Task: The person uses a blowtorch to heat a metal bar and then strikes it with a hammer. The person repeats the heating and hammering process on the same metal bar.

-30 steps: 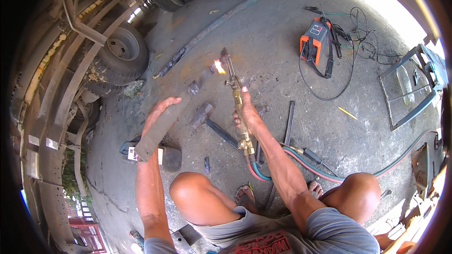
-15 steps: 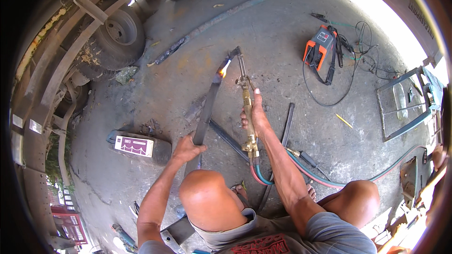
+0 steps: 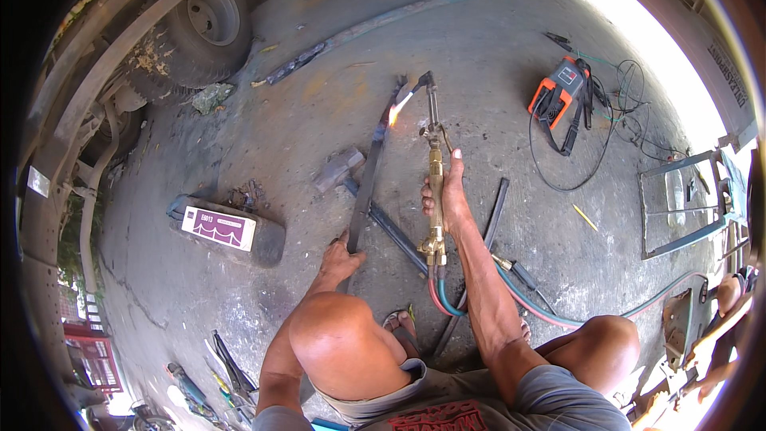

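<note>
My right hand (image 3: 449, 195) is wrapped around the brass handle of a cutting torch (image 3: 436, 166), which points away from me. The torch's angled head sends a flame (image 3: 396, 112) leftward onto the far part of a long, dark flat steel bar (image 3: 368, 179). That spot glows orange, and the bar's end beyond it looks blackened and bent. My left hand (image 3: 341, 262) grips the bar's near part, beside my left knee. Red and green hoses (image 3: 443, 291) run from the torch's rear. Beneath the raised bar lie a steel block (image 3: 338, 169) and another dark bar (image 3: 391, 233).
A purple-and-white box (image 3: 219, 227) lies on a dark rounded container at left. An orange-grey welding machine (image 3: 558, 88) with cables sits at far right, near a metal frame (image 3: 678, 206). A truck wheel (image 3: 209, 24) stands far left; a long pipe (image 3: 415, 12) lies beyond the torch.
The torch head has drawn away to the right of the bar, and more of its flame shows. My left hand and the bar's near part have shifted rightward. The view has shifted slightly.
</note>
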The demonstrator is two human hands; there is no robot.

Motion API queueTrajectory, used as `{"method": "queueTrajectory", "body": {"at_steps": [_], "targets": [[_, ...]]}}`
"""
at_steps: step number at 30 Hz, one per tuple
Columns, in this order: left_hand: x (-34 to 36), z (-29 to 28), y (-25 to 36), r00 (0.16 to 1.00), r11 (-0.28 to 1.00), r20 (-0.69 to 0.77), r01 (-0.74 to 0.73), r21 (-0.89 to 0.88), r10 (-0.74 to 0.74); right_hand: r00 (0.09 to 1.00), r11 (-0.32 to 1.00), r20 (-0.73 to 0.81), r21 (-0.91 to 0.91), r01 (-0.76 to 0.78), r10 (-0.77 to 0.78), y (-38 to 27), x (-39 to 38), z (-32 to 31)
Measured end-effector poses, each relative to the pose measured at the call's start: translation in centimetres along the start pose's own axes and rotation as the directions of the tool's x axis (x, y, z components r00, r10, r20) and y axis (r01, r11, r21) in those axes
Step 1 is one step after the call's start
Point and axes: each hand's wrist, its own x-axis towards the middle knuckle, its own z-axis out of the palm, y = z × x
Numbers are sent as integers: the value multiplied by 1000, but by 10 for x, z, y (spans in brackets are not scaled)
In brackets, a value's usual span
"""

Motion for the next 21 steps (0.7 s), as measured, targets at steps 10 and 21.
{"method": "queueTrajectory", "body": {"at_steps": [10,21], "targets": [[-29,-21,47,943,948,-191,-299,-113,274,999,999,-14,-22,-37,37,7,12,7],[-14,-25,145,960,820,224,-8,-572,165,994,964,105,266,-25,-4,14,17,12]]}}
